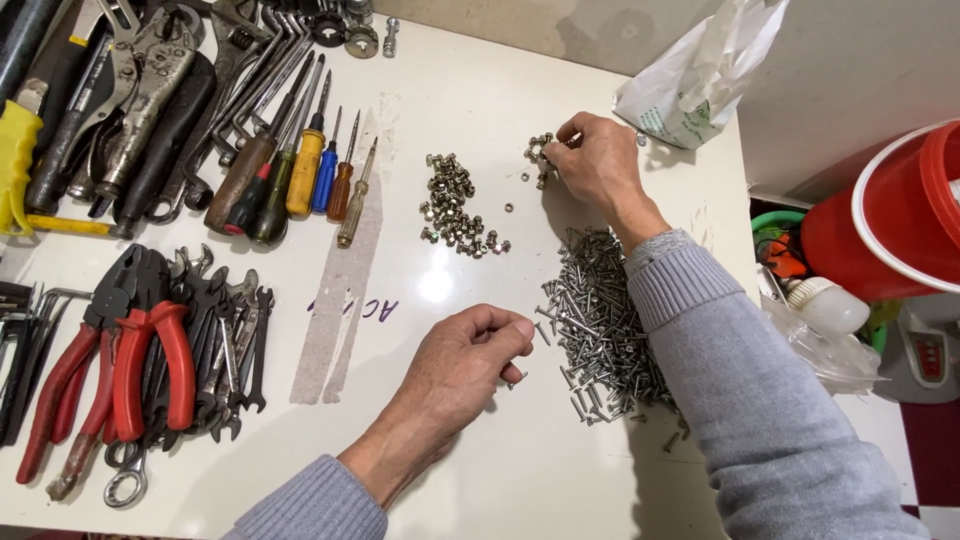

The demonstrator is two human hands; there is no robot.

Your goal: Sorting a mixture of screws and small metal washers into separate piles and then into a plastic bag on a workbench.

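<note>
While left hand (465, 365) fingers pinch a bolt (516, 380), right hand (595, 160) fingers grasp nuts (540, 150).

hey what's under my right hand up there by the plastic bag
A small cluster of nuts shows at the fingertips of the right hand on the white table. Anything beneath the palm is covered.

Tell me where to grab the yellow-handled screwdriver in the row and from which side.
Take the yellow-handled screwdriver by its thick yellow handle, coming from straight above. It lies flat, shaft pointing to the far edge, with a brown-handled screwdriver and a blue-handled one close on either side, so a side approach looks blocked.
</note>
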